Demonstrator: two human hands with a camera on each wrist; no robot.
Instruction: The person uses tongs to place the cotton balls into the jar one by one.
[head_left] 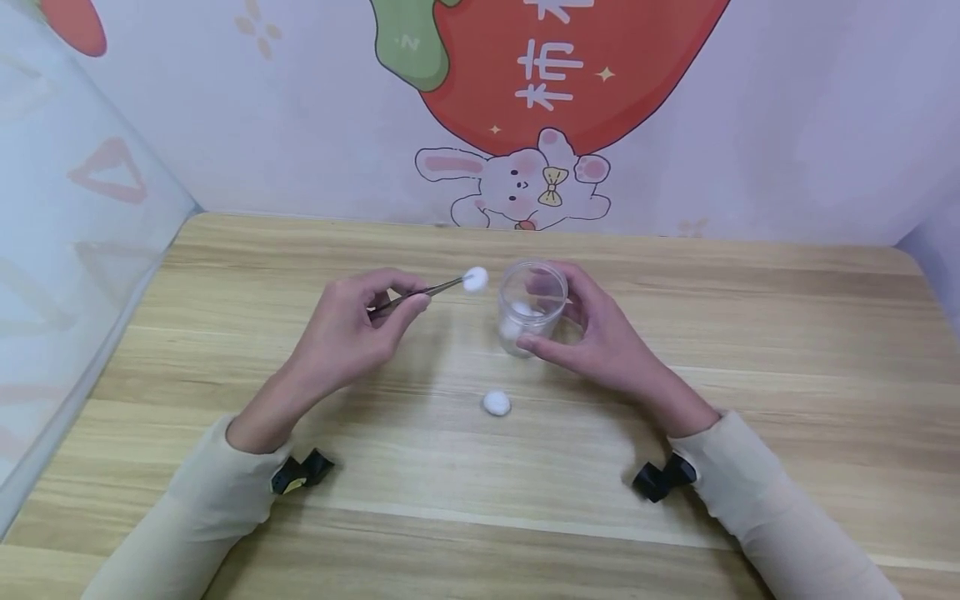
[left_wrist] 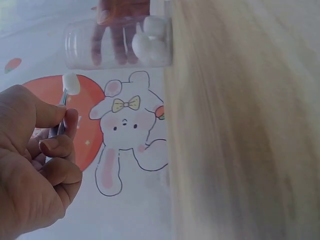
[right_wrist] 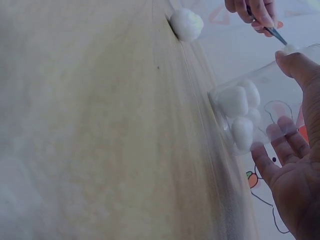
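My left hand [head_left: 351, 325] pinches metal tweezers [head_left: 444, 287] between thumb and fingers. At their tips a white cotton ball [head_left: 476, 280] is held in the air, just left of the rim of a clear jar [head_left: 504, 303]. The right hand [head_left: 603, 340] grips that jar from its right side, thumb in front and fingers behind. The jar stands upright on the table without a lid. Through its wall, the right wrist view shows several cotton balls [right_wrist: 233, 101] at the bottom. Another, loose cotton ball [head_left: 497, 403] lies on the table in front of the jar.
The wood-grain table [head_left: 450, 492] spreads out under both hands. Behind it rises a pale backdrop [head_left: 300, 142] printed with a rabbit and a large red fruit. A pale sheet [head_left: 67, 250] borders the left side. Small black cameras [head_left: 303, 472] sit at both sleeve cuffs.
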